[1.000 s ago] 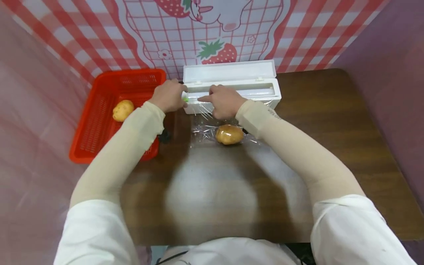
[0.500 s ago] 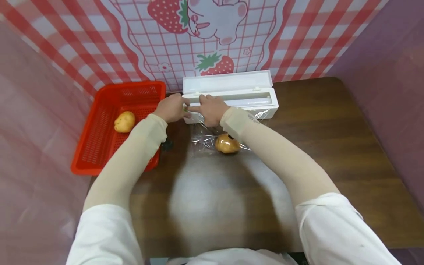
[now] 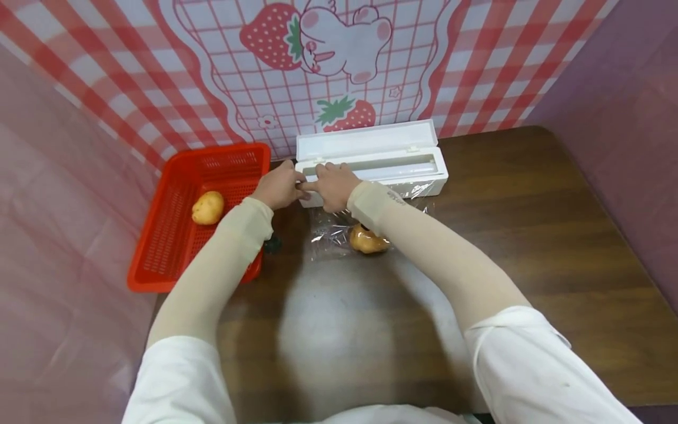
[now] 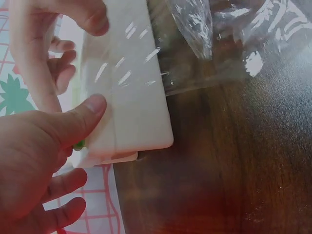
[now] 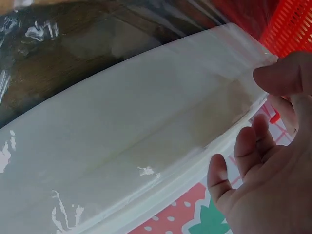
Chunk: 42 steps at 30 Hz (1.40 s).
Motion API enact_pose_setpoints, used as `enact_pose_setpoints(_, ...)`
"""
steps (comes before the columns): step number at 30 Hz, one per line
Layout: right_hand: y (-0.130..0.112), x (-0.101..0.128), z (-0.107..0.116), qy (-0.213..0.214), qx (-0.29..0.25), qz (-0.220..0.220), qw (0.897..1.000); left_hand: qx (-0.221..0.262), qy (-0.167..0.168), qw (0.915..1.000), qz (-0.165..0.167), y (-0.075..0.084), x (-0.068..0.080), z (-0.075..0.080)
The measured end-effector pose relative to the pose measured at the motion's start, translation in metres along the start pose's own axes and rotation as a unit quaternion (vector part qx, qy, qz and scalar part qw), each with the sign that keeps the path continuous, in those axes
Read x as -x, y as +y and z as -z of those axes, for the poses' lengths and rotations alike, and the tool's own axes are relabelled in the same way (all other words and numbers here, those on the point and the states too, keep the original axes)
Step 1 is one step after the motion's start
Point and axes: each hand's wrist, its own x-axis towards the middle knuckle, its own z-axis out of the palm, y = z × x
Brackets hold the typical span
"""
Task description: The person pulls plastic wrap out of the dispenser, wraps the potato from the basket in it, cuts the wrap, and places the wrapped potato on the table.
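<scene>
A white cling film dispenser [image 3: 415, 189] stands at the back of the table with its lid [image 3: 365, 140] raised and a pale roll [image 3: 394, 172] inside. My left hand [image 3: 278, 185] grips its left end, thumb on the front face, fingers behind. A bit of green [image 4: 79, 145] shows beside that thumb. My right hand [image 3: 335, 187] is over the dispenser's left part, index finger pointing straight at the left hand; its other fingers bend loosely. Clear cling film [image 4: 229, 44] runs down from the box onto the table. A potato [image 3: 367, 240] lies on the film, partly hidden by my right forearm.
A red plastic basket [image 3: 168, 235] stands at the left with another potato [image 3: 208, 208] in it. The wooden table [image 3: 508, 206] stretches to the right. A checked strawberry-print cloth [image 3: 455, 76] hangs directly behind the dispenser.
My right hand has slid left along the dispenser until its index fingertip reaches the left hand. The left hand stays at the box's left end. The head view has tilted up slightly.
</scene>
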Motion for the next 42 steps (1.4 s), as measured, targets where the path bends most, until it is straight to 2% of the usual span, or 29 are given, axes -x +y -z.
enact_pose_setpoints(6,0.004,-0.001,0.001,0.021,0.009,0.007,1.000,-0.024,0.002,0.9997,0.006,-0.002,-0.002,0.001)
enact_pose_setpoints(10,0.010,0.003,0.005,0.018,0.019,0.011,1.000,-0.039,-0.006,0.9992,0.000,0.000,-0.004,0.006)
enact_pose_setpoints(14,0.011,0.009,0.010,0.013,0.026,0.014,0.999,-0.034,-0.012,0.9993,-0.002,0.001,-0.006,0.012)
enact_pose_setpoints(19,0.011,0.013,0.010,0.023,0.012,0.013,1.000,-0.021,-0.042,0.9987,0.022,0.005,-0.011,0.016)
enact_pose_setpoints(25,0.011,0.018,0.003,0.020,0.000,0.000,1.000,-0.017,-0.065,0.9973,0.030,0.010,-0.017,0.011)
enact_pose_setpoints(35,0.021,0.030,-0.007,0.033,-0.002,0.009,0.999,-0.013,-0.073,0.9966,0.036,0.010,-0.015,0.007)
enact_pose_setpoints(42,0.026,0.038,-0.005,0.034,-0.008,0.012,0.999,-0.016,-0.061,0.9974,0.033,0.005,-0.009,0.007)
